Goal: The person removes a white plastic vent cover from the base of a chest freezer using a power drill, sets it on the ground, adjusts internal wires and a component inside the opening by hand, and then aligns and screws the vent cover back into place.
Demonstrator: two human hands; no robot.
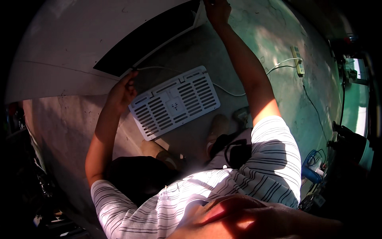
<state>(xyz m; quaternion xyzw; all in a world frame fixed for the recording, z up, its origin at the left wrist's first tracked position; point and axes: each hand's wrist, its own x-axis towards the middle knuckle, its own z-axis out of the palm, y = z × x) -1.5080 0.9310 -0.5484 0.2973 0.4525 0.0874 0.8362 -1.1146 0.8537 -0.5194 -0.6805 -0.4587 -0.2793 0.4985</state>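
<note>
A big white appliance casing with a long dark opening along its lower edge fills the upper left. My left hand is closed, its fingers curled at the near-left corner of that opening; what they grip is hidden. At the far right end of the casing's edge is my right hand. Shadow and the picture's top edge hide its fingers. Between my forearms, a white slotted panel with rows of vents lies tilted near my feet, touched by neither hand.
A pale cord runs past the slotted panel. On the floor to the right lies a power strip with plugged-in cables. A blue object with wires sits at the lower right. My shoes are close to the panel.
</note>
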